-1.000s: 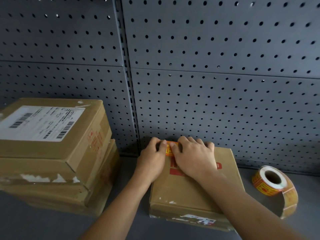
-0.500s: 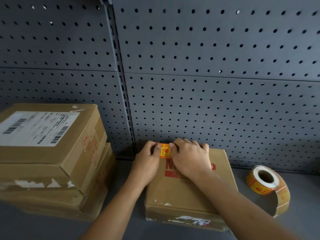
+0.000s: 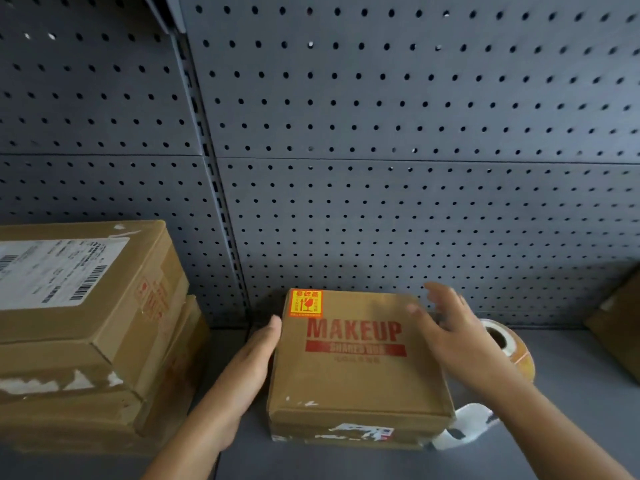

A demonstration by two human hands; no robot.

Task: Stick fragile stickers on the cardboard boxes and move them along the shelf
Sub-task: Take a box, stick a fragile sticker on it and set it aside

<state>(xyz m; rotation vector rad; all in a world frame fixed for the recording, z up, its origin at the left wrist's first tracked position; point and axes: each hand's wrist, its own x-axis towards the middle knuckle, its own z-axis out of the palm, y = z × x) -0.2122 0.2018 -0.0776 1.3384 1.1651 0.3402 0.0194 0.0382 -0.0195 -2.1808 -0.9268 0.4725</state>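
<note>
Both hands unclenched: my left hand (image 3: pixel 258 355) flat against box (image 3: pixel 356 375) side; my right hand (image 3: pixel 450 334) blurred, spread, holding nothing, half hiding sticker roll (image 3: pixel 519 362); stacked boxes (image 3: pixel 86 341) cut off left.

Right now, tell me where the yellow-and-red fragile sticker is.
Head view: the yellow-and-red fragile sticker is on the far-left top corner of the brown MAKEUP cardboard box, beyond the left hand.

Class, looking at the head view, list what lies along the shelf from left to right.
Stack of cardboard boxes → left hand → MAKEUP box → sticker roll → cardboard box at the right edge. The right hand overlaps box and roll, so it is left out.
</note>
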